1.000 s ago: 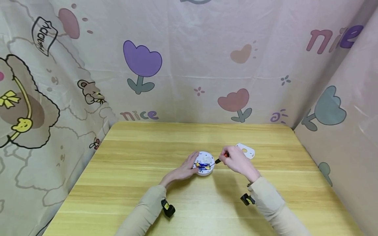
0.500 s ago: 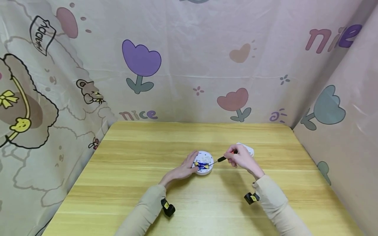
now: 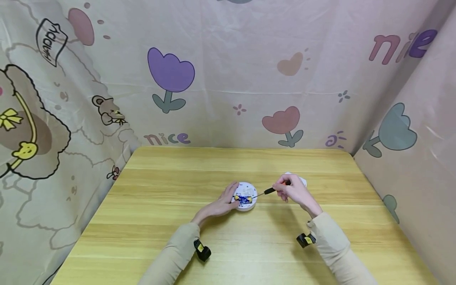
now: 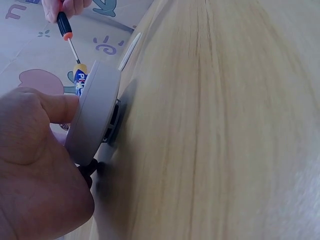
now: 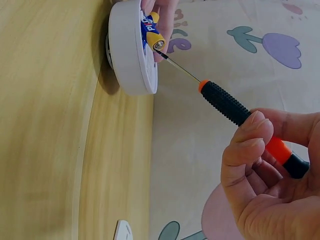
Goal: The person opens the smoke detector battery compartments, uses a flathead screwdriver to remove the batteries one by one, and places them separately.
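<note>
A round white plastic device (image 3: 248, 190), like a smoke alarm, sits near the table's middle with its battery side facing up. My left hand (image 3: 221, 205) holds it from the left, thumb (image 4: 61, 108) by the battery and fingers at the far rim. A blue-and-yellow battery (image 5: 151, 33) stands tilted, with one end raised out of the device's face. My right hand (image 3: 295, 192) pinches a screwdriver (image 5: 225, 103) by its black-and-orange handle, off to the device's right. The tip of its thin shaft is right at the battery's raised end.
A flat white plate (image 3: 303, 181) lies on the wooden table (image 3: 171, 178) behind my right hand, which partly covers it. Beyond the table's back edge hangs a printed curtain (image 3: 221, 71). A black wrist camera (image 3: 202, 251) is strapped at the left sleeve.
My right hand has drawn back to the right and flattened the screwdriver's angle, its tip staying at the battery. My left hand and the device stay in place.
</note>
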The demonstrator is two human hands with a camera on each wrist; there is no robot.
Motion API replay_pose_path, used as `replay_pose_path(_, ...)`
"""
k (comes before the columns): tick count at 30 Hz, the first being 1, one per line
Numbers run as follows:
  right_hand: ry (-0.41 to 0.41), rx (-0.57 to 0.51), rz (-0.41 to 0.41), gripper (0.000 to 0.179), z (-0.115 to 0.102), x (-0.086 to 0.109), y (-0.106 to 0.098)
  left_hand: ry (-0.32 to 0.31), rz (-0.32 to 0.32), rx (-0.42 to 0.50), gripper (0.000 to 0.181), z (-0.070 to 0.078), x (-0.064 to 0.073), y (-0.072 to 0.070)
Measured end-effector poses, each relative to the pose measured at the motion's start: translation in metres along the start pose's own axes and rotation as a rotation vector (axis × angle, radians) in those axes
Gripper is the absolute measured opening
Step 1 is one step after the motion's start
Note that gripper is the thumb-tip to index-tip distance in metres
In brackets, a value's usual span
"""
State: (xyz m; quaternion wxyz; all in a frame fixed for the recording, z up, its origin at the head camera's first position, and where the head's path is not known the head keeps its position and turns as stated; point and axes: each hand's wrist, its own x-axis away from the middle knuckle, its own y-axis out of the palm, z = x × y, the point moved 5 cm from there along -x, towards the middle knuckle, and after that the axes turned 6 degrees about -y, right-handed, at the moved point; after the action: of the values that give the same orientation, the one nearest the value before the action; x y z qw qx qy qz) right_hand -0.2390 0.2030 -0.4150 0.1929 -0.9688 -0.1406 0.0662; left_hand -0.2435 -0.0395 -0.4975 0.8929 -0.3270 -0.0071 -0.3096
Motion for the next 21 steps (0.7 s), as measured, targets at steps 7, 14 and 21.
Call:
replay_pose_path(7,0.018,0.012,0.000,0.018,0.0006,0.0008,-0.0018,0.009,0.002,-0.008,0.076,0.0000,0.0002,-0.0006)
replay_pose_path(14,0.036,0.018,0.011,0.017,0.0030,0.0020,-0.0034,0.017,0.007,-0.011,0.078,-0.0016,0.0006,-0.0008)
replay_pose_path(21,-0.017,0.060,0.070,0.017,0.0054,0.0052,-0.0063,0.031,0.046,-0.025,0.099,-0.0033,-0.0007,0.0005)
